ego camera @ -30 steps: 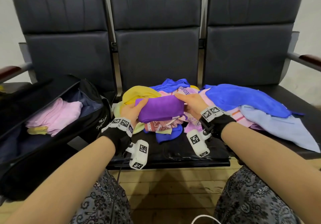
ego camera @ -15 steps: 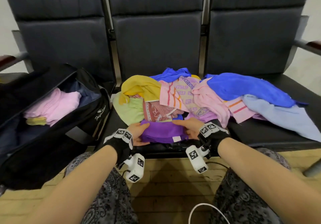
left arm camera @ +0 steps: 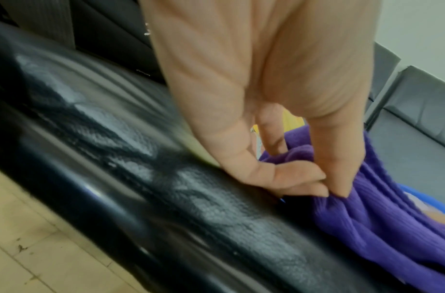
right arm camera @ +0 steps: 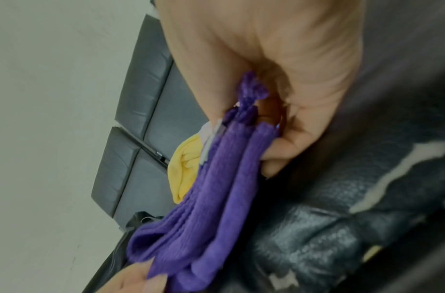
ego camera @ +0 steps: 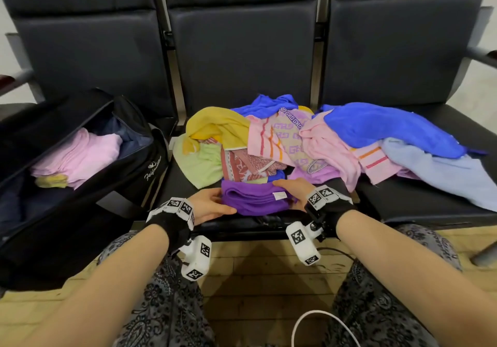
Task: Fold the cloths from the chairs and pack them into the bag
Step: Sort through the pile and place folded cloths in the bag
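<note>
We see row of three dark padded chairs (ego camera: 242,58) behind grip – metal posts between backs; pale wall (right arm camera: 53,99) beyond them; light wooden plank floor (ego camera: 255,279) below grip, under seat edge.

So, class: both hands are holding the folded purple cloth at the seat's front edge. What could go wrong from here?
1. The folded purple cloth is held only at its ends by the left hand and right hand; its loose layers could unfold when lifted.
2. The heap of unfolded coloured cloths lies against it and might drag along.
3. The open black bag already holds pink cloths, which might get rumpled.
</note>
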{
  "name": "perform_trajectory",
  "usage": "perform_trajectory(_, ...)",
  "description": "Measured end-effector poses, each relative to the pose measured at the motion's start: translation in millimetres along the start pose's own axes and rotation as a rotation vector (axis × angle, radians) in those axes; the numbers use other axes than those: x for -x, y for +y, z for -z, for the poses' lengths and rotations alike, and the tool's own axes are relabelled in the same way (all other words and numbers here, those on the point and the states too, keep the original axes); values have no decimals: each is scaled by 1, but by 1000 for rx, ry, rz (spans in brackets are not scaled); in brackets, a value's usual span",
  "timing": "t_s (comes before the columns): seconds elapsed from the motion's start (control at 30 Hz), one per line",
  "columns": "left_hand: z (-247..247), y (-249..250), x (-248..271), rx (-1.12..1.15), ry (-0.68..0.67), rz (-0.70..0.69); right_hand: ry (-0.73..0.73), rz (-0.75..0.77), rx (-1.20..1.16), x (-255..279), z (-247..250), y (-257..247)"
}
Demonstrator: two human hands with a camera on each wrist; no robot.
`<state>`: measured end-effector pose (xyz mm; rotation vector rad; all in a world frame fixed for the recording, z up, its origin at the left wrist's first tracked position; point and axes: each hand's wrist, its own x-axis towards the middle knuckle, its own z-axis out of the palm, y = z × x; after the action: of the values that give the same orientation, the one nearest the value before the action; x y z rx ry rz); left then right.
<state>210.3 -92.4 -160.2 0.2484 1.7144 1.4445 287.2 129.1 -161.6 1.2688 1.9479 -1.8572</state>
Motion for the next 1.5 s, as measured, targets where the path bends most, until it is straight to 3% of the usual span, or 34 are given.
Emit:
perform_trajectory(0.17, 3, 0, -2, -164, 81, 7, 48, 74, 75, 0, -6, -3)
perform_trajectory(0.23, 2, 0, -6, -320, 130, 3, 101, 173, 337, 5, -6, -6)
perform_trajectory(0.33, 1, 0, -9, -538, 149, -42, 307, 303, 981, 17, -8, -6)
perform_trajectory(0.4, 2, -1, -9, -639, 132, -96, 406, 529, 1074, 19, -12, -5)
perform_trajectory(0.47, 1, -3, -9, -704, 187, -134, 183, 758, 950, 17, -18, -5)
perform_trajectory(0.5, -1, -4, -9, -711, 232, -145, 39, 781, 908, 19, -21, -5)
perform_trajectory(0.6, -7, -5, -8, -737, 330, -183, -131, 734, 970, 23, -26, -4)
perform_trajectory(0.73, -19, -1, -5, -890, 481, -221, -123, 738, 1058, 22, -27, -8)
perform_trajectory(0.83, -24, -5, -7, -815, 558, -217, -82, 801, 1076, 23, -28, -6)
perform_trajectory(0.93, -21, -3, -6, -857, 515, -212, -53, 809, 1109, 26, -30, -2)
perform_trajectory(1.07, -23, 10, -2, -1097, 459, -218, -42, 791, 1176, 30, -34, 0)
perform_trajectory(1.23, -38, 13, 0, -1441, 428, -217, -196, 767, 1141, 31, -25, -13)
perform_trajectory(1.33, -39, 12, 2, -1601, 431, -221, -214, 762, 1206, 32, -21, -14)
perform_trajectory(1.5, -30, 10, 1, -1661, 213, -203, -231, 701, 1314, 32, -26, -23)
